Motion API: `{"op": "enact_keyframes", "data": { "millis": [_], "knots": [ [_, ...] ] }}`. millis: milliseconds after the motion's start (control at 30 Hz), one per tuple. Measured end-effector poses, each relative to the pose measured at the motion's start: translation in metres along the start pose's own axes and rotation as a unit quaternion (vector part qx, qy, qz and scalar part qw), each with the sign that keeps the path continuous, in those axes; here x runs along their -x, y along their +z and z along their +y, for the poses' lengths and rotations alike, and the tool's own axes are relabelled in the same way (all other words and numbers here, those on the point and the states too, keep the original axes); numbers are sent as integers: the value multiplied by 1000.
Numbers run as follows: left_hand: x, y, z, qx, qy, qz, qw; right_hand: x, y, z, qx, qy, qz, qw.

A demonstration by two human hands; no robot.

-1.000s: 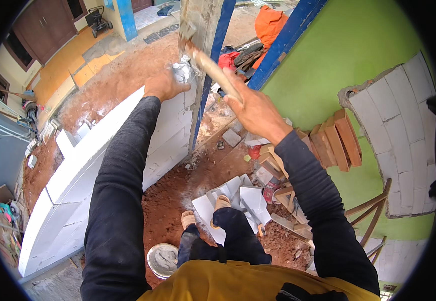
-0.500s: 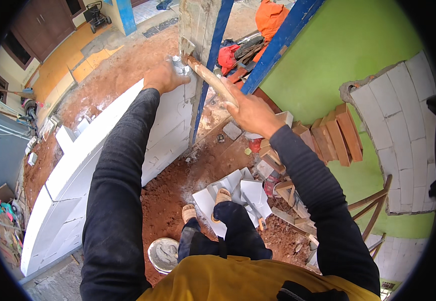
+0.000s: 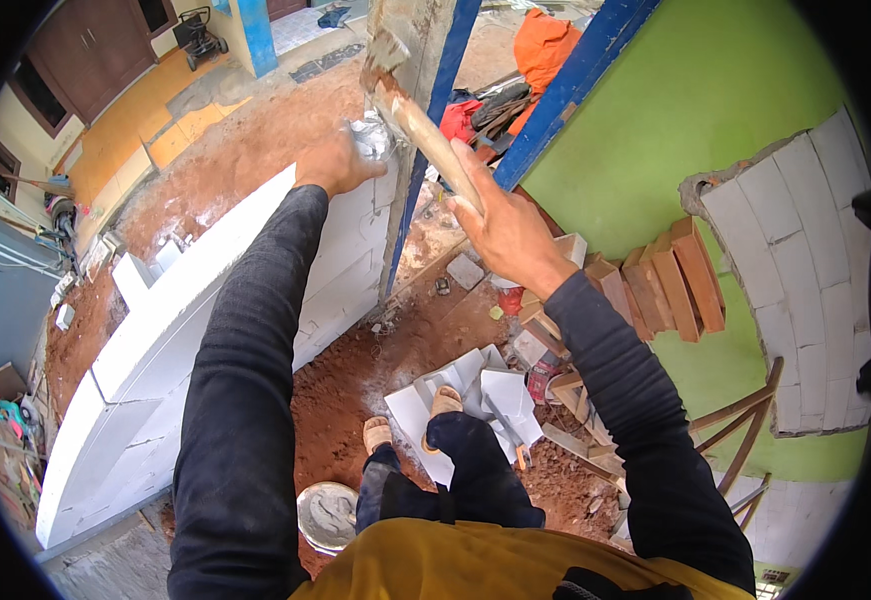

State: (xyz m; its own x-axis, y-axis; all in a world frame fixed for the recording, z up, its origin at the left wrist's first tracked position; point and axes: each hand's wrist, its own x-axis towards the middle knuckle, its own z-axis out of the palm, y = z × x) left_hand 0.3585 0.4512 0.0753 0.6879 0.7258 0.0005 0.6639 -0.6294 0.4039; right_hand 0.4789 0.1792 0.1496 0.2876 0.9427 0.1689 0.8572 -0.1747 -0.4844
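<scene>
Above the far end of the curved, smooth white block wall [image 3: 155, 365] in the head view, the right hand [image 3: 515, 238] holds a pale wooden-handled tool [image 3: 425, 135], its grip closed around the lower end of the handle. The handle slants up and left to a dull, worn head [image 3: 385, 62] in front of the rough grey concrete post [image 3: 425, 40]; the head is blurred and much the same colour as the post, so its exact shape, and whether it touches the concrete, cannot be told. The left hand [image 3: 333, 165] is at the wall's far end, thumb pointing right, beside a small, shiny grey-white lump [image 3: 370, 138]. Most of its fingers are hidden, so I cannot tell whether that grip closes on the lump or merely rests there; what the lump is made of is hard to make out too. The left forearm in its black sleeve [image 3: 245, 370] covers part of the wall's inner face. Below, a round bucket of wet grey mortar [image 3: 329, 512] is partly hidden by the dark trousers [image 3: 475, 465]. Angular white block pieces [image 3: 503, 395] lie around the tan sandals [image 3: 445, 402], and the black right sleeve [image 3: 645, 410] hides part of the timber scraps [image 3: 567, 392] beside them. Farther right, a pale block panel [image 3: 800, 250] against the bright green wall [image 3: 675, 120] is cut off by the dark fisheye rim
</scene>
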Motion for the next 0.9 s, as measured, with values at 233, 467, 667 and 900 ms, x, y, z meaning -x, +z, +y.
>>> {"op": "enact_keyframes", "data": {
  "millis": [233, 467, 667, 900],
  "knots": [
    [14, -6, -1, 4, 13, 39, 999, -8, -12, -4, 45, 46, -58, 996],
    [26, -12, 1, -3, -37, 21, 999, -27, -8, -13, 20, -14, 8, 1000],
    [27, -14, 4, -41, -54, 3, 998, -25, 0, -8, 51, 14, -69, 996],
    [24, -11, -4, -7, -8, 24, 1000, -17, -4, -5, 13, 12, -19, 1000]
  ]
}}
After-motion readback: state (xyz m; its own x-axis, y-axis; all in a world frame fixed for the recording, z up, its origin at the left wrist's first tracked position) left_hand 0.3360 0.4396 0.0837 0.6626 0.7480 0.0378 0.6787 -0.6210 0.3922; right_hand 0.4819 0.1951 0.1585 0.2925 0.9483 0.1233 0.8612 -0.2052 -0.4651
